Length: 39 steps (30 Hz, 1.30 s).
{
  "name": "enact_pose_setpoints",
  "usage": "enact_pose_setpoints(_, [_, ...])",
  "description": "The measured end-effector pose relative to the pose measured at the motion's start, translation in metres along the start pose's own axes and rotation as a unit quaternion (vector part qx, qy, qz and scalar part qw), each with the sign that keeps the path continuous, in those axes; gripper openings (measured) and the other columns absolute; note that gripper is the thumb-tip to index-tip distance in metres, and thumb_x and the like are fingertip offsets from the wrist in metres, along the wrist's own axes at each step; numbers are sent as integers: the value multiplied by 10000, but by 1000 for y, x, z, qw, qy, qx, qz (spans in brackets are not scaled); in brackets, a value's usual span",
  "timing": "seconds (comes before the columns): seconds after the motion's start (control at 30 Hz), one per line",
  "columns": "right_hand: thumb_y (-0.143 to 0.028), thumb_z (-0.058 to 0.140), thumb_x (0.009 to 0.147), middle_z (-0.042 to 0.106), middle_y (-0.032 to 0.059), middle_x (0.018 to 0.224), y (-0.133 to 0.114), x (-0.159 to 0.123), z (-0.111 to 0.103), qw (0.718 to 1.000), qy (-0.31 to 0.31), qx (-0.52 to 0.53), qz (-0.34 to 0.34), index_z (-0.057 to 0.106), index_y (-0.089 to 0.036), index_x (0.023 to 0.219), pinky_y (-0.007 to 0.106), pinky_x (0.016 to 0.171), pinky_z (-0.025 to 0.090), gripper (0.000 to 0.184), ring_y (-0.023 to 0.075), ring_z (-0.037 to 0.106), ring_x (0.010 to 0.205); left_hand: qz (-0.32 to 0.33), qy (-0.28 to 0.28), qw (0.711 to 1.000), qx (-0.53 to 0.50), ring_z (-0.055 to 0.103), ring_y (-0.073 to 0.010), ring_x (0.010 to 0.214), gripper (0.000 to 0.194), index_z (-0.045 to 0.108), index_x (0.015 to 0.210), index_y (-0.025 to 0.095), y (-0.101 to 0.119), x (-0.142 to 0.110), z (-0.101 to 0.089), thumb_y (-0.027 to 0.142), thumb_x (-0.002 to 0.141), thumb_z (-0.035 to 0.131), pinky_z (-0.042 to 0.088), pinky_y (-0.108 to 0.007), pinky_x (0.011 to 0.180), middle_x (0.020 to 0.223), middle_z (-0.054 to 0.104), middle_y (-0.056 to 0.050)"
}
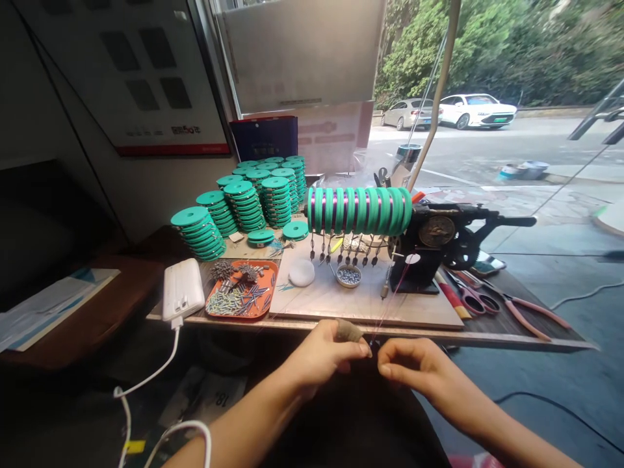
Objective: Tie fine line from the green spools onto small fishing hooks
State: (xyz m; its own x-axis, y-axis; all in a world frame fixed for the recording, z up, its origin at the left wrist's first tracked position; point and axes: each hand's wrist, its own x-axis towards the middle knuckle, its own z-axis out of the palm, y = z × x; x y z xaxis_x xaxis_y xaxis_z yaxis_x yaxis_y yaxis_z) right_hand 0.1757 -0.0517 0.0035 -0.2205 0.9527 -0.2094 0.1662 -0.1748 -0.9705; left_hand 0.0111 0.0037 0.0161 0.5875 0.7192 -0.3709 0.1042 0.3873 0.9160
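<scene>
Pinkish thread (400, 281) slants down into the small gap between the hands, where the left hand (344, 350), one finger wrapped in brown, pinches its lower end. Just beside, the right hand (414, 364) curls with fingertips close together; I cannot tell whether it holds anything. Beyond both hands stand a small bowl (349, 285) and a black winder (436, 244) carrying green spools (359, 212).

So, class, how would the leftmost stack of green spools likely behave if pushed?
The leftmost stack would probably shift or topple, since it appears simply piled up. The top spool might roll if it landed on edge, being round.
</scene>
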Motion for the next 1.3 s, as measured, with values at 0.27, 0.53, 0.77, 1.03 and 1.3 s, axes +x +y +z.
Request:
enact_pose_setpoints(0.27, [-303, 662, 620, 523, -31, 498, 3, 14, -6, 988, -93, 102, 72, 572, -131, 607, 242, 535, 368, 195, 97, 466, 479, -51, -37, 996, -63, 314, -48, 444, 127, 540, 572, 128, 1, 4, -1, 209, 563, 637, 236, -199, 459, 493, 425, 54])
enact_pose_setpoints(0.53, [-321, 676, 629, 549, -26, 508, -2, -6, 2, 979, -90, 165, 78, 574, -134, 631, 224, 540, 360, 213, 87, 481, 489, 127, 41, 987, 88, 469, -122, 625, 170, 575, 647, 124, -6, -1, 1, 274, 661, 654, 360, -235, 600, 629, 538, -7])
enact_pose_setpoints(0.77, [-374, 667, 660, 539, -27, 521, -3, -14, 2, 986, -62, 135, 70, 569, -140, 648, 234, 557, 353, 254, 100, 480, 522, 140, 35, 990, 3, 475, -120, 636, 144, 573, 659, 128, -9, -6, 15, 245, 672, 655, 376, -229, 629, 650, 525, -5])
enact_pose_setpoints(1.03, [-299, 578, 750, 648, 34, 764, -22, -11, -7, 986, 57, -122, -97, 623, -171, 839, 279, 644, 459, 162, 174, 587, 718, 265, 109, 941, 180, 490, -129, 724, 86, 603, 676, 156, -12, -12, 16, 162, 758, 576, 379, -222, 673, 760, 519, -16])
enact_pose_setpoints(1.3, [-160, 490, 786, 651, 22, 678, -46, 10, -16, 933, -15, -338, -124, 627, -166, 733, 242, 584, 407, 147, 151, 582, 623, 290, 129, 913, 257, 509, -133, 765, 102, 616, 715, 157, -10, -12, 15, 160, 791, 548, 400, -213, 694, 792, 532, -29])
